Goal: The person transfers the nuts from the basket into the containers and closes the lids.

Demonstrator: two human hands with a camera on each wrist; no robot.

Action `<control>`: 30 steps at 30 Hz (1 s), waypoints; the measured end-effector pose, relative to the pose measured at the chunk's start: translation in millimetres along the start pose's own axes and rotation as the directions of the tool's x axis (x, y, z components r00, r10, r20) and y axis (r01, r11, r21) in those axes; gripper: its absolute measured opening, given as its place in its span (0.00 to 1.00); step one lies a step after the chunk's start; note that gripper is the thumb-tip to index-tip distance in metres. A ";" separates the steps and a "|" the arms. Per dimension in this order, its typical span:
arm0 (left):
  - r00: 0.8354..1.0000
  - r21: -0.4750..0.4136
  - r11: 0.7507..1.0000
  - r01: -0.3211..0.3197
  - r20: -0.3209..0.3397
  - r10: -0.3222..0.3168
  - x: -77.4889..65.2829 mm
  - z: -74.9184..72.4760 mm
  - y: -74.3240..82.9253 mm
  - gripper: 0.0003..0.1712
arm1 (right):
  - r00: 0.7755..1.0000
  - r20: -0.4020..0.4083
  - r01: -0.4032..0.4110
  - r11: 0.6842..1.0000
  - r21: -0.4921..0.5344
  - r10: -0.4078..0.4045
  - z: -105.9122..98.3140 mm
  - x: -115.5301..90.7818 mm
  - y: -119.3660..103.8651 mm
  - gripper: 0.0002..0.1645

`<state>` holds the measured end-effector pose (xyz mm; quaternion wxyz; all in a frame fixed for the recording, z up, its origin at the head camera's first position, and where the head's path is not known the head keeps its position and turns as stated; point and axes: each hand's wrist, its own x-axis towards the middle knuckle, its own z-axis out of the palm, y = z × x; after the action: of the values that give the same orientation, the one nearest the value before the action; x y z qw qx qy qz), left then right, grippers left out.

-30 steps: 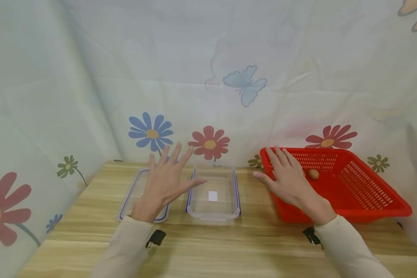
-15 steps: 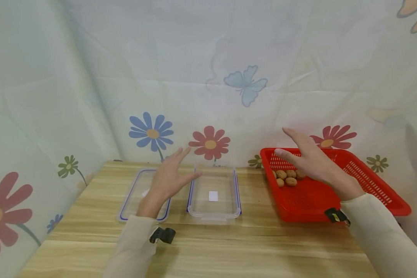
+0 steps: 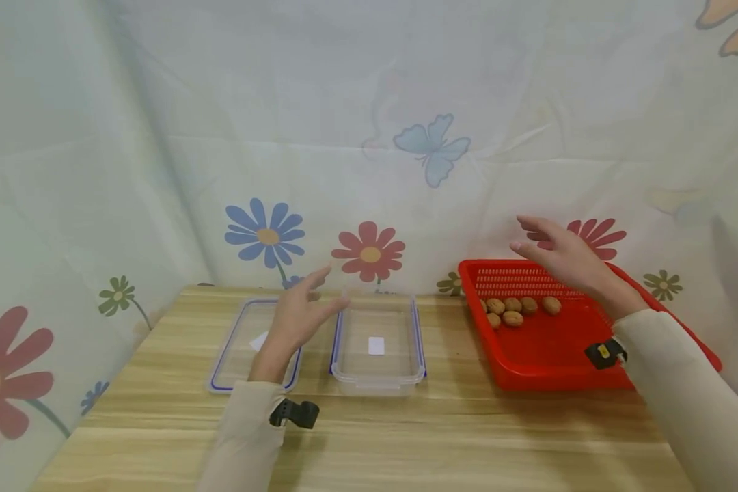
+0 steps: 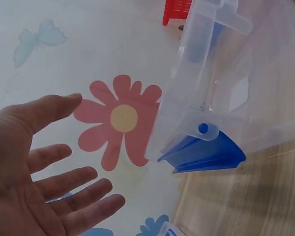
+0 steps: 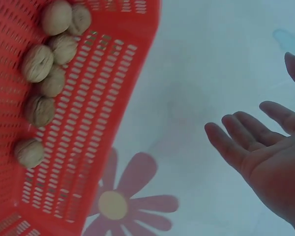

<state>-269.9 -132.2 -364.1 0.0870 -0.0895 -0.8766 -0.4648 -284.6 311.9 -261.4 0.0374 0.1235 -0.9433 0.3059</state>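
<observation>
My left hand hovers between a flat clear lid with a blue seal and a clear plastic food container. Its fingers are spread and hold nothing, as the left wrist view also shows beside the container's blue clip. My right hand is raised over the red plastic basket, palm turned inward, fingers relaxed and holding nothing. Several walnuts lie in the basket's back left part; the right wrist view shows them along the slotted wall, with the walnut nearest the corner apart from the others.
The wooden table runs in front of the containers. Behind it hangs a white cloth printed with flowers and a butterfly. A white label shows inside the container. Black straps sit at both wrists.
My right hand has moved up and right, away from the basket's left side, uncovering the walnuts. The left hand has turned sideways, its spread fingers drawing closer together. Containers have stayed put.
</observation>
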 end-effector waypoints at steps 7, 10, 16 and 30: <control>1.000 0.049 0.999 -0.022 -0.003 0.022 5.3 7.8 -11.4 0.40 | 1.000 -0.001 -0.029 0.999 0.039 0.029 -8.9 8.4 22.8 0.49; 1.000 0.035 0.999 -0.009 0.005 0.009 5.8 12.0 -15.2 0.39 | 0.999 0.003 -0.043 0.998 0.042 0.043 -12.8 11.6 32.9 0.46; 0.999 -0.019 0.999 0.042 0.001 -0.042 3.4 17.8 -17.7 0.35 | 0.996 0.029 -0.082 0.995 0.057 0.080 -18.2 15.6 51.9 0.44; 0.989 -0.171 0.975 0.141 0.060 -0.133 1.8 23.8 -27.9 0.26 | 0.988 0.077 -0.131 0.991 0.008 0.130 -15.9 12.9 103.8 0.39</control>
<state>-279.9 -127.8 -399.1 0.0253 -0.0473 -0.8383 -0.5425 -323.8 399.7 -305.5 -0.0197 0.0734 -0.9481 0.3088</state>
